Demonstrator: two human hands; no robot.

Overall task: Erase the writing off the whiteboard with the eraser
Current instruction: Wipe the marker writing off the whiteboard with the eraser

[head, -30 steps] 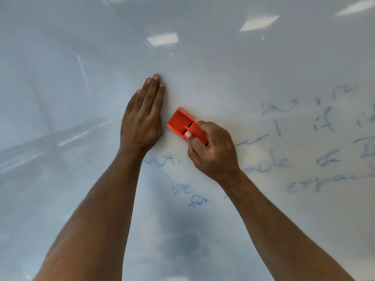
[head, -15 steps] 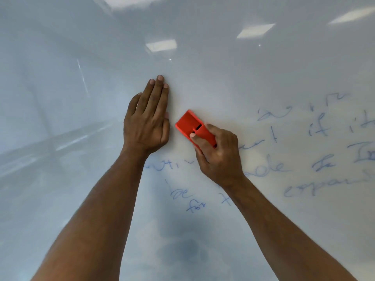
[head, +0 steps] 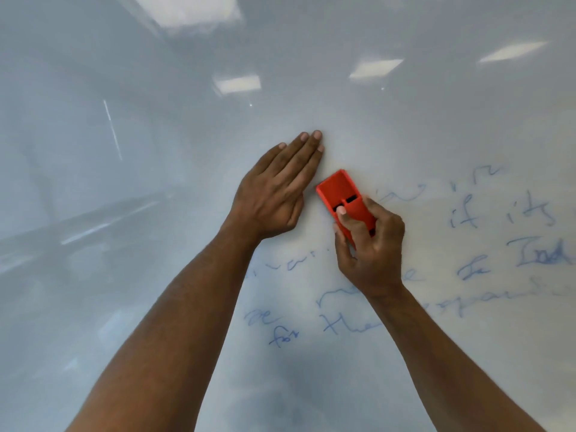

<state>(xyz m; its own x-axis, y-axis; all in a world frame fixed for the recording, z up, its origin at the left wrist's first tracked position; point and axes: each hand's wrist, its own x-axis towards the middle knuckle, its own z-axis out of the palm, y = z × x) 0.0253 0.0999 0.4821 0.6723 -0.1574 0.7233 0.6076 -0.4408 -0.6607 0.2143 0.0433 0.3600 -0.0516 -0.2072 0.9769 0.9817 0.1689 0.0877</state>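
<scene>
- Head view: the right hand (head: pixel 371 244) is gripping the red eraser (head: pixel 341 194), fingers and thumb curled round its lower half, and is holding it against the whiteboard (head: pixel 405 126) just beside the left hand.
- Head view: the left hand (head: pixel 274 194) is lying flat on the whiteboard with fingers straight and close together, holding nothing; it seems to be bracing the person.
- Head view: the eraser is sitting at the upper-left edge of the blue writing (head: pixel 467 244), tilted, its free end pointing up and left.
- Head view: the board to the left of and above the hands is showing no clear writing, only reflections of ceiling lights (head: pixel 238 84), so that part is looking finished or was never written on.
- Head view: the strokes near the eraser are looking faint and broken, which I judge to be partly wiped marks.
- Head view: several lines of legible blue script are running to the right and below the hands, some passing under the right forearm.
- Judgement: the task is looking well short of done; most of the visible writing is waiting to be wiped, to the right and lower down.
</scene>
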